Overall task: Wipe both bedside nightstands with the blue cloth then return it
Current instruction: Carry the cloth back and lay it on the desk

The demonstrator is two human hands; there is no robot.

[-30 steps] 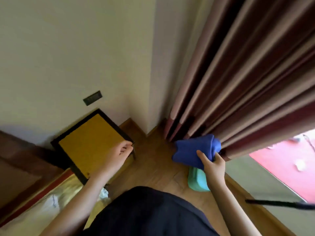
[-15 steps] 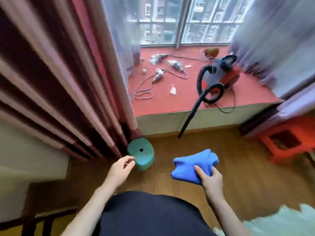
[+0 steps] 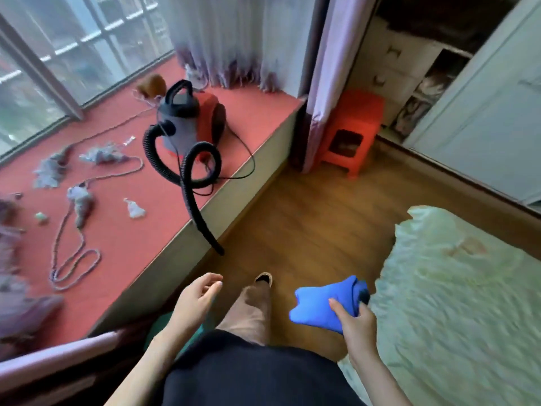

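Observation:
My right hand (image 3: 355, 323) grips the bunched blue cloth (image 3: 325, 303), holding it low above the wooden floor beside the bed edge. Over to the left, my left hand (image 3: 196, 300) hangs with its fingers apart and nothing in it, above my leg. No nightstand is in view.
A bed with a pale green cover (image 3: 456, 303) fills the right. A red window platform (image 3: 123, 224) on the left carries a vacuum cleaner (image 3: 187, 124) whose hose (image 3: 193, 200) hangs over the edge, plus cords and scraps. An orange stool (image 3: 351, 133) stands ahead by the curtain (image 3: 319, 71); a wardrobe (image 3: 480, 112) is at right.
My view has swung right, from the wall corner and yellow-topped nightstand, past the curtains, to the window platform, floor and bed. The cloth stays in my right hand.

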